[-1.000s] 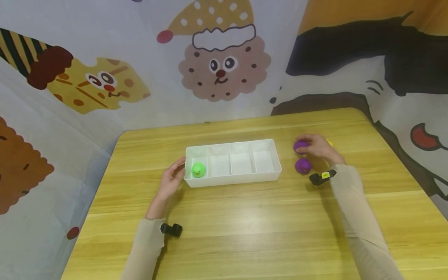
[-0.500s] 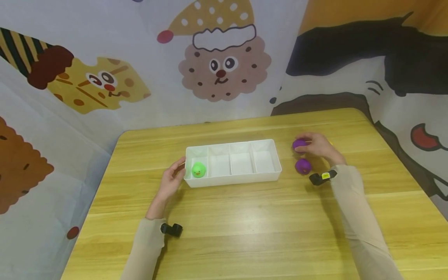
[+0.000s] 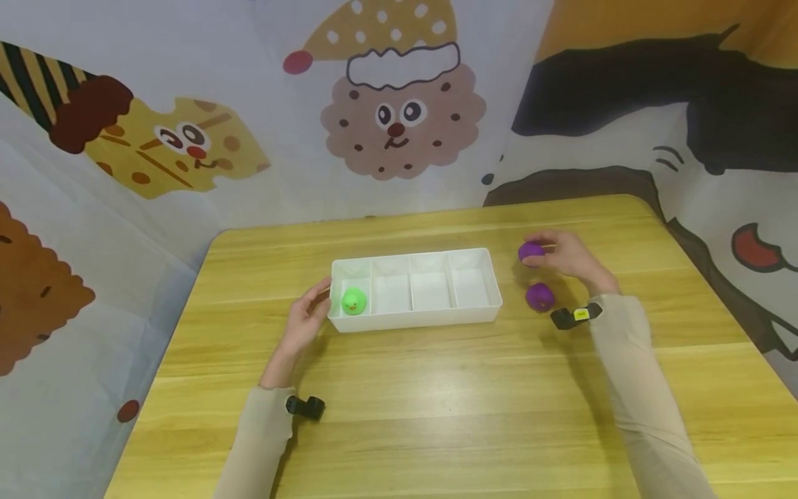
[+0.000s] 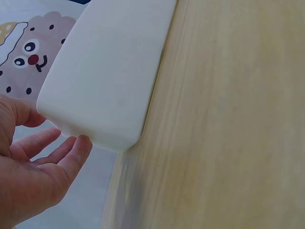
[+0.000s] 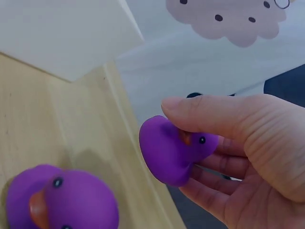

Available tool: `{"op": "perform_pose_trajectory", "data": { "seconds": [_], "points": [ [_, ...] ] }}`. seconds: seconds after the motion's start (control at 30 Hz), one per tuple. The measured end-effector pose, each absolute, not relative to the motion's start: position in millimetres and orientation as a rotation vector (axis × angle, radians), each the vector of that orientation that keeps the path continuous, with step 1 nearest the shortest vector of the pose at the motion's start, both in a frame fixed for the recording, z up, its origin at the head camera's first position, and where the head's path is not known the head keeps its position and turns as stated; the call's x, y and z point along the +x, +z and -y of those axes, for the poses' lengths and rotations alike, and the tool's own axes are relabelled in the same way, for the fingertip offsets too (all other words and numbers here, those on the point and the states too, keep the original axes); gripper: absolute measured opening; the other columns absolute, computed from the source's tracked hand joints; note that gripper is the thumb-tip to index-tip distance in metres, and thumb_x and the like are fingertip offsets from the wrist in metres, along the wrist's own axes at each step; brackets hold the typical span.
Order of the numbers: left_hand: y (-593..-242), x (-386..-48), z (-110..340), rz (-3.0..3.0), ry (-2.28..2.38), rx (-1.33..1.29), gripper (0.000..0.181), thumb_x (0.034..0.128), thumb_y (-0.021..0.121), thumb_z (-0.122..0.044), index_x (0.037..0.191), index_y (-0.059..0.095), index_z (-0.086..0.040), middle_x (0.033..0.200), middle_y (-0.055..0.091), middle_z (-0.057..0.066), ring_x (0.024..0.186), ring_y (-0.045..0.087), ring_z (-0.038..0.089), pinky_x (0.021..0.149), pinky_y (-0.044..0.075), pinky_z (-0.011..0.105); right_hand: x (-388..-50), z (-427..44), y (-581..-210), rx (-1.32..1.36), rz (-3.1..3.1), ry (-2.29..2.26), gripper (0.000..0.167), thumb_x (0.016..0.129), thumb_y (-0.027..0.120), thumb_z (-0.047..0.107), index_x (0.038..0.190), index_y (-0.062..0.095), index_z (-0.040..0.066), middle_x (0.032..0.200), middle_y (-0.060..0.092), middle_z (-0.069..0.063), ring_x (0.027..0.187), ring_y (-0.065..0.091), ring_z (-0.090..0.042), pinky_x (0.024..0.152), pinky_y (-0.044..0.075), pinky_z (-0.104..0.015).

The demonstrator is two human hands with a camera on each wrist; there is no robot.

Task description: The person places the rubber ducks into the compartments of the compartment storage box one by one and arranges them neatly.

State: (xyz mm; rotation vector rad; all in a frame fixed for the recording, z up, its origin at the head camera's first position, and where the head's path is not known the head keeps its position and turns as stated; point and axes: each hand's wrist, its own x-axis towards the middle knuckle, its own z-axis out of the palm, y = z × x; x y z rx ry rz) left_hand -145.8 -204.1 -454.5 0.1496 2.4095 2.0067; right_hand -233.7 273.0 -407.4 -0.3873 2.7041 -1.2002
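My right hand [image 3: 569,256] pinches a purple rubber duck [image 5: 164,150] between thumb and fingers, to the right of the tray. In the right wrist view this duck appears raised off the table. A second purple rubber duck [image 3: 539,296] sits on the table just in front of it. At the far left, my left hand [image 3: 304,320] touches the end wall of a white divided tray [image 3: 414,319] with loosely bent fingers, seen closely in the left wrist view. A green rubber duck [image 3: 353,301] lies in the tray's leftmost compartment.
The wooden table [image 3: 436,409] reaches back to a wall cloth [image 3: 274,197] printed with cartoon figures. Thin dividers split the tray into several compartments. The tray's right end stands a short gap from the purple ducks.
My right hand has moved slightly back and left, lifting the purple duck. The bit of yellow formerly showing behind that hand is out of sight. My left hand stays at the tray.
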Motion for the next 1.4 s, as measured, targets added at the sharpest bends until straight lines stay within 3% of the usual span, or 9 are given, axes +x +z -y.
{"op": "perform_pose_trajectory", "data": {
  "seconds": [0.9, 1.4],
  "points": [
    [-452, -144, 204, -2.389, 2.022, 0.142, 0.044, 0.0943, 0.043, 0.007, 0.138, 0.038, 0.008, 0.138, 0.040, 0.030, 0.125, 0.042, 0.040, 0.089, 0.045, 0.014, -224, -225, -379, -0.622, -2.784, -1.185, 0.052, 0.076, 0.077, 0.009, 0.122, 0.056, -0.006, 0.116, 0.059, -0.026, 0.103, 0.058, -0.044, 0.086, 0.050, -0.051],
    [-452, -145, 204, -2.378, 2.003, 0.127, 0.044, 0.0953, 0.043, 0.005, 0.139, 0.036, 0.006, 0.139, 0.040, 0.027, 0.126, 0.041, 0.039, 0.096, 0.044, 0.024, -222, -188, -364, -0.763, -2.728, -1.191, 0.049, 0.078, 0.075, 0.007, 0.121, 0.057, -0.007, 0.117, 0.059, -0.025, 0.104, 0.058, -0.043, 0.087, 0.050, -0.050]
  ]
}}
